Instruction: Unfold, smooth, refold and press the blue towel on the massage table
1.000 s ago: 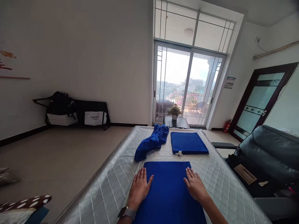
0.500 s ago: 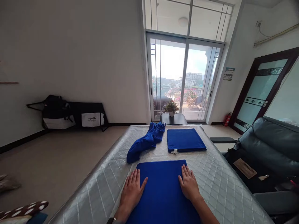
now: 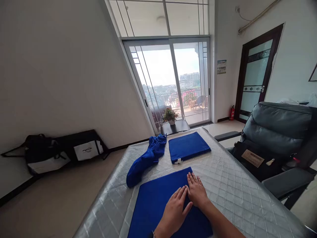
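Note:
A folded blue towel (image 3: 153, 201) lies flat on the near part of the quilted grey table (image 3: 230, 188). My left hand (image 3: 174, 208) rests flat on its right half, fingers stretched out. Beside it, my right hand (image 3: 196, 190) lies flat near the towel's right edge, fingers apart, touching the left hand. Farther back sits a second neatly folded blue towel (image 3: 188, 146) with a white tag. A crumpled blue towel (image 3: 146, 158) lies to its left.
A dark recliner chair (image 3: 272, 138) stands right of the table. A small dark side table with a potted plant (image 3: 169, 115) stands before the sliding glass door (image 3: 173, 79). Black and white bags (image 3: 54, 152) lie against the left wall. A red fire extinguisher (image 3: 232, 113) stands by the door.
My left hand has slid right across the near towel until it meets my right hand. The view has swung and tilted to the right.

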`<state>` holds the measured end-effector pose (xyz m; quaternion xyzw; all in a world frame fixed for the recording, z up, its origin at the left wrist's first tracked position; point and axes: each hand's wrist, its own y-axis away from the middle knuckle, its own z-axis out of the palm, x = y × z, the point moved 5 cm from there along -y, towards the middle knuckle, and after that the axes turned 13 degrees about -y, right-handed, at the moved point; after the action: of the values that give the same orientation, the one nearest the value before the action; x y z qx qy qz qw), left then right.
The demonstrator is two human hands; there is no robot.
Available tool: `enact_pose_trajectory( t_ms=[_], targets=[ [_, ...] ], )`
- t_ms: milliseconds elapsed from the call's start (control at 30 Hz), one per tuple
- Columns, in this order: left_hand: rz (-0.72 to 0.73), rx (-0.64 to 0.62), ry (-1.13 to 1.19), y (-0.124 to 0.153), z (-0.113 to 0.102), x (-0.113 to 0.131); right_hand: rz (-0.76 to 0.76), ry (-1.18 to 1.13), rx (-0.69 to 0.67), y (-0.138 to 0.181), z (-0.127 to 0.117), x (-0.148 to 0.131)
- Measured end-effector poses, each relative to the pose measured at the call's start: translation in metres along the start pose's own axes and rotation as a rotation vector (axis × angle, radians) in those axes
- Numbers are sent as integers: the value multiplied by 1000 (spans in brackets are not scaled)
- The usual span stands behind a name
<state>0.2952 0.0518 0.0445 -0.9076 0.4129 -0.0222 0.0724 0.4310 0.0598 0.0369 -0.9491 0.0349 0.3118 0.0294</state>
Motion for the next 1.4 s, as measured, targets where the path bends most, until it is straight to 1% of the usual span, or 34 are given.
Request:
enact_pose_trajectory(
  t_ms=[100, 200, 267, 367, 433, 533, 667, 767, 867, 967, 1067, 1200, 1300, 1400],
  targets=[
    [-51, 12, -21, -23, 2, -5, -14, 12, -16, 0, 1, 1],
    [-78, 27, -37, -38, 16, -5, -24, 31, -27, 2, 1, 1],
    [-104, 41, -45, -42, 26, -6, -22, 42, -33, 2, 1, 0],
    [-128, 46, -66, -39, 36, -13, -4, 47, -26, 2, 0, -2],
    [-139, 39, -91, -32, 39, -23, 12, 32, -12, 1, 0, -2],
    [-192, 29, -134, -18, 36, -46, 38, 11, 1, 0, -1, -2],
    [-279, -33, -179, 9, 31, -86, 44, 13, -3, 1, -2, -3],
    [-334, -51, -214, 33, 31, -120, 43, 25, -5, 2, -3, -4],
    [-384, -46, -238, 58, 36, -153, 53, 30, -1, 2, -4, -5],
    [-410, -8, -243, 76, 41, -174, 61, 36, 1, 2, -4, -5],
    [-459, 21, -209, 81, 41, -182, 67, 56, -2, 1, -2, -4],
    [-523, 16, -151, 78, 33, -177, 74, 99, -2, 0, -1, -3],
    [-537, 21, -127, 76, 28, -173, 76, 151, -7, 0, 0, -5],
    [-533, 31, -119, 75, 28, -172, 71, 231, -5, -2, -4, -11]
  ],
)
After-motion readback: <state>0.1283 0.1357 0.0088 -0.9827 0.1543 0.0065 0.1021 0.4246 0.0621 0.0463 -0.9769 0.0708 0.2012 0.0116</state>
